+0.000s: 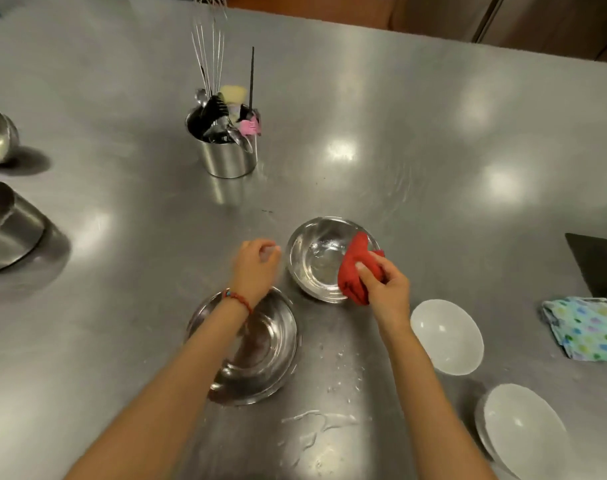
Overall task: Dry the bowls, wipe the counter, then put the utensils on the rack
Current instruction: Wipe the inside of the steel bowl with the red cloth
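Counting two steel bowls (329, 258), two white bowls (447, 336), one red cloth (355, 271).

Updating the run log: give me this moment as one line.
step: drying bowls | right hand: grips red cloth at steel bowl rim | left hand: beside bowl, empty | counter: wet

Left hand (257, 263) motion-blurred, grip unclear; steel bowls at nine o'clock (4, 226) and dark tray at three o'clock (599, 265) cropped by frame edges

My red cloth (355, 271) is soft and matt against the shiny steel bowl (316, 261), the brushed metal counter (433, 133) gleams wet, and the white bowls (447, 336) look glossy.
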